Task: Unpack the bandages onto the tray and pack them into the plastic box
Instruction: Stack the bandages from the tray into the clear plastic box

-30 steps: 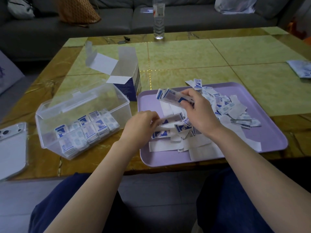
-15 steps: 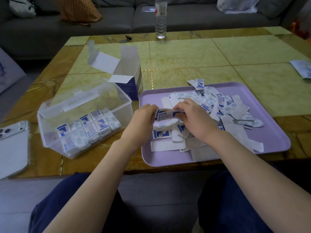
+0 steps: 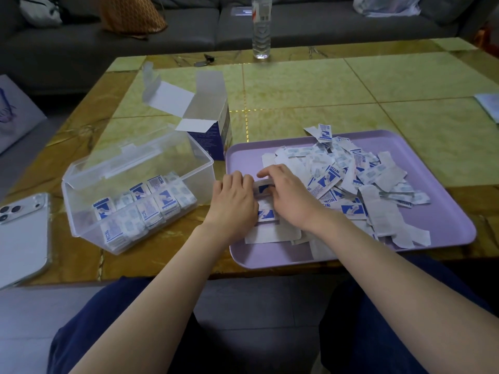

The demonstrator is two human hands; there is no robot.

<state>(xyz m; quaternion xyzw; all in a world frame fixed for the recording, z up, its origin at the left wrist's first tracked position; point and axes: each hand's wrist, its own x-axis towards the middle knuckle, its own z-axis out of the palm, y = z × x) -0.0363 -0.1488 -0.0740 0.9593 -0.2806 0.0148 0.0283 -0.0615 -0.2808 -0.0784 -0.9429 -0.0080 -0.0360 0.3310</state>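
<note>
2 hands at work | left hand (image 3: 234, 198) and right hand (image 3: 293, 199) clamp a small bandage stack (image 3: 263, 189) between curled fingers, low over the tray (image 3: 447, 222), left side | loose bandages (image 3: 351, 179) heaped beside them | plastic box (image 3: 135, 168) left of tray, open, partly filled

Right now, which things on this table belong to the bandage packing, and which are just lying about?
Job in hand:
bandages
tray
plastic box
opened carton

Lying about:
phone
bottle
packet at the right edge
</note>
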